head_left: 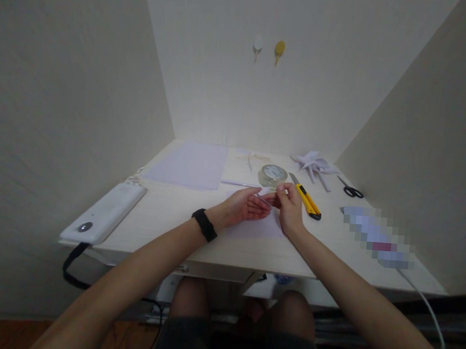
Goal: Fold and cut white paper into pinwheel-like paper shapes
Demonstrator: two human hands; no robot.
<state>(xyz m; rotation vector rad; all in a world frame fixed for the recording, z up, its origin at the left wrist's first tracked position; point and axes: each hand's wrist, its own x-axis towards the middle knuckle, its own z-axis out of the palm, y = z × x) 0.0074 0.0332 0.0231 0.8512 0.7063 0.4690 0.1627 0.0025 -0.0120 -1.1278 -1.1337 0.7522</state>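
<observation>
Hands met at the middle of the desk, over a white sheet lying flat on it. Left hand, black band on its wrist, lay palm up with fingers loosely curled, a small strip of paper resting on the fingertips. Right hand pinched the right end of that strip between thumb and forefinger. Strip itself was small and pale; its exact shape could not be told. Just beyond the hands stood a roll of clear tape. A yellow utility knife lay just right of the right hand, blade end pointing far. Farther right lay black-handled scissors, and at the far right a folded white paper shape. A large sheet of paper lay far left; a white power bank sat at the near left edge.
</observation>
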